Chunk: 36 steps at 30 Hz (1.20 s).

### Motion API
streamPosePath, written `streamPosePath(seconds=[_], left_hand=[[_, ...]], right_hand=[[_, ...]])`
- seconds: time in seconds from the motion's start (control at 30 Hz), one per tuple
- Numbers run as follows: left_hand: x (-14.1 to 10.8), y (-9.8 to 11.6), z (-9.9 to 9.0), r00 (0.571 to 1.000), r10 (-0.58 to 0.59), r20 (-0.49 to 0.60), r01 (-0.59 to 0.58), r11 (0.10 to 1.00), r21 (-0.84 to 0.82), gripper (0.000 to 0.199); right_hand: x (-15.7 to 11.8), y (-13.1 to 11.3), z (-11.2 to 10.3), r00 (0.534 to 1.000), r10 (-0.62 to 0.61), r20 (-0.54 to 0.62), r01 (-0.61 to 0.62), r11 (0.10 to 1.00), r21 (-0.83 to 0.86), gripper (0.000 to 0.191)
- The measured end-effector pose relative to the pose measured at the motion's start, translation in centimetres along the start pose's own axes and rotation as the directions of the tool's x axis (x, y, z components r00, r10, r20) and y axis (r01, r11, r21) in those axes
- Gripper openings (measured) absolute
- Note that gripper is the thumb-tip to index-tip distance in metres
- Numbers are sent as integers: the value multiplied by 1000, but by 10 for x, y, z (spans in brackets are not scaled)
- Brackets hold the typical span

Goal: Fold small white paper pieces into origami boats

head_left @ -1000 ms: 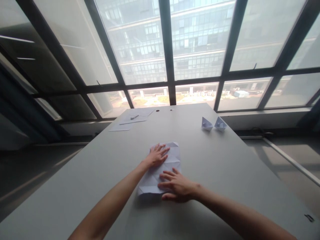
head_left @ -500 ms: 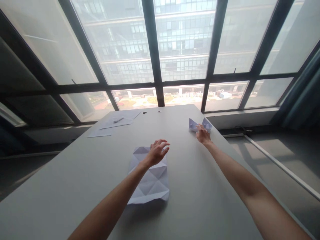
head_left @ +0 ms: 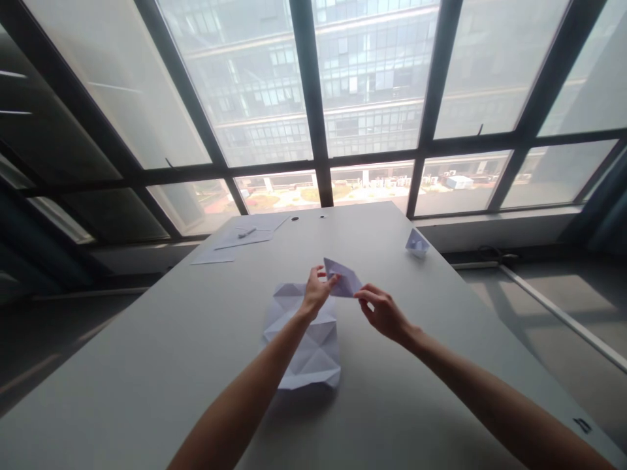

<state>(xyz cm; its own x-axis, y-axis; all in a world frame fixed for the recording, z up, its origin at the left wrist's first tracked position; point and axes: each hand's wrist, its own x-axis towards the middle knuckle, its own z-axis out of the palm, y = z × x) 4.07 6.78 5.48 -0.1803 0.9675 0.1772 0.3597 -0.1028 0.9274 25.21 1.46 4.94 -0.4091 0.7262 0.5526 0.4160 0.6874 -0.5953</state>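
I hold a small folded paper shape up in front of me, over the white table. My left hand grips one side of it, with my thumb on the front. My right hand pinches its low corner. Under my left arm, a big creased sheet lies on the table. Another folded paper boat-like shape sits near the far right edge. At the far left, a white pen lies on flat papers. Big windows stand behind.
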Motion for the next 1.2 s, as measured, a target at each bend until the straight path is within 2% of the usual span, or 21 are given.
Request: streamPosePath(seconds=[0.1, 0.17, 0.23, 0.27, 0.33, 0.4, 0.47, 0.57, 0.7, 0.83, 0.9, 0.97, 1.07, 1.2], left_hand=[[-12, 2, -9, 999, 24, -48, -25, 999, -25, 42], [-22, 5, -16, 999, 48, 2, -48, 998, -34, 41], [-34, 9, -20, 994, 68, 91, -64, 997, -48, 44], [-39, 11, -22, 988, 75, 134, -70, 996, -47, 44], [-48, 14, -23, 980, 85, 182, -83, 996, -17, 42], [-55, 16, -24, 977, 106, 187, -116, 992, 47, 38], [-61, 16, -24, 974, 151, 170, -174, 977, 127, 33], [-66, 14, -24, 958, 226, 176, -260, 943, 206, 24], [-71, 9, -24, 908, 326, 263, -372, 917, 148, 17], [-74, 7, -25, 862, 363, 353, -425, 898, 114, 8], [-75, 8, -26, 850, 380, 366, -452, 882, 135, 7], [-76, 10, -27, 853, 392, 344, -480, 848, 225, 9], [-79, 14, -27, 880, 392, 269, -472, 789, 394, 19], [-82, 19, -25, 887, 398, 233, -461, 794, 396, 1]], right_hand=[[-17, -42, 5, 996, -54, 76, 39, 982, 185, 26], [-14, -48, 4, 999, 45, -24, -38, 976, 216, 31], [-2, -41, 5, 965, 206, -159, -169, 961, 219, 36], [5, -35, 7, 953, 267, -141, -228, 942, 245, 44], [16, -24, 14, 937, 348, 42, -336, 857, 392, 45], [19, -18, 24, 934, 313, 174, -357, 795, 490, 36], [16, -19, 33, 939, 290, 183, -343, 780, 523, 31], [10, -23, 40, 943, 313, 110, -328, 826, 458, 35], [8, -23, 39, 916, 402, -2, -385, 878, 284, 29], [9, -18, 39, 909, 411, 61, -414, 885, 213, 21], [9, -16, 40, 907, 419, 54, -421, 889, 181, 21], [9, -14, 41, 901, 433, 22, -430, 887, 169, 23], [10, -14, 41, 907, 420, 34, -418, 890, 184, 23], [12, -19, 35, 931, 358, 76, -366, 909, 200, 22]])
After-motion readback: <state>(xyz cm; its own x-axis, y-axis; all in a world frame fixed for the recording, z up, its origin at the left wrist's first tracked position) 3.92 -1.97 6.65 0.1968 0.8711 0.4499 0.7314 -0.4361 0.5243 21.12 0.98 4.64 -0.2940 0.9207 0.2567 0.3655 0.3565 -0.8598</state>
